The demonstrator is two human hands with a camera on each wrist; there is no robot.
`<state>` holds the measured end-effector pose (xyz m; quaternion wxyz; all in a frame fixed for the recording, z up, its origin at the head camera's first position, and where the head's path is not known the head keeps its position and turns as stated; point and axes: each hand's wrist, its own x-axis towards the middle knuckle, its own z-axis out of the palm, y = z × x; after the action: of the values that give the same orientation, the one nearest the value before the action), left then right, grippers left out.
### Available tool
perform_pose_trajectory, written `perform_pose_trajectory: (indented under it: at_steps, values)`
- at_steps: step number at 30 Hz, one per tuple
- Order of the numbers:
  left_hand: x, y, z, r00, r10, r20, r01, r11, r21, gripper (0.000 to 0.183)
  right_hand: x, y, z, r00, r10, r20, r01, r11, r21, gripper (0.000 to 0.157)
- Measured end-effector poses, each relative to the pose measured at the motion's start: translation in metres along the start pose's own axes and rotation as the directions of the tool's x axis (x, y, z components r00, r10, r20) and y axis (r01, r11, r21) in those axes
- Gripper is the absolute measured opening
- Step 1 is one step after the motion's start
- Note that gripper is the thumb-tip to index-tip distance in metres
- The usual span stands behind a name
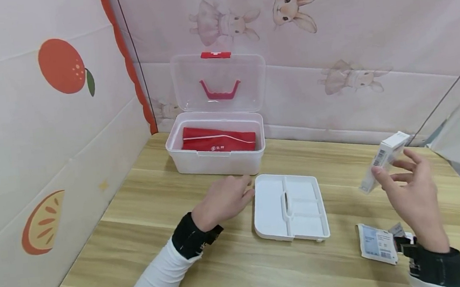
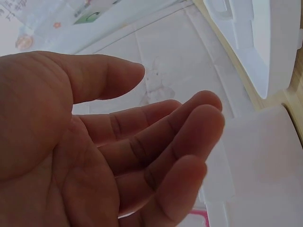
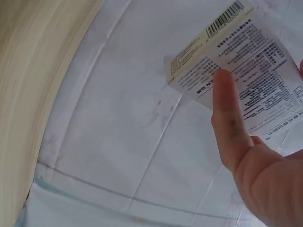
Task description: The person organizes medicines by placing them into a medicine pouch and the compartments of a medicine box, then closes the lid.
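My right hand pinches a small white medicine box, held tilted above the right side of the table. In the right wrist view the thumb lies along a face of the box covered in fine print, with a barcode on its narrow side. My left hand hovers by the left edge of a white divided tray, its fingers loosely bent around nothing. The left wrist view shows its palm and bare fingers. Behind it stands a clear-lidded first-aid box, lid raised, with a red pouch inside.
A blue-and-white packet lies on the wooden table beside my right wrist, with small items partly hidden behind the wrist strap. The raised lid has a red handle. Printed cloth walls enclose the back and left.
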<state>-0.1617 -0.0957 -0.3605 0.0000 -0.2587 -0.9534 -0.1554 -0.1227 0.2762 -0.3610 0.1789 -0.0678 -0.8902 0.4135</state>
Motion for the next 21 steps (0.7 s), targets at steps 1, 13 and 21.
perform_pose_trajectory:
  at_steps: [1, 13, 21]
  values:
    - [0.0, 0.0, 0.0, 1.0, 0.001, -0.002, -0.001, 1.0, -0.001, 0.015, -0.001, -0.003, 0.003, 1.0, -0.018, 0.01, 0.018, 1.0, 0.024, 0.082]
    - [-0.001, 0.006, 0.002, 0.991, 0.127, -0.043, -0.125, 0.991, 0.051, 0.024, -0.02, -0.033, 0.047, 0.927, -0.285, 0.242, 0.167, 0.895, 0.415, 0.085]
    - [0.001, 0.015, 0.009, 0.98, 0.2, 0.006, -0.2, 0.98, -0.015, 0.055, -0.039, -0.049, 0.068, 0.8, -0.489, 0.348, 0.263, 0.807, 0.528, 0.089]
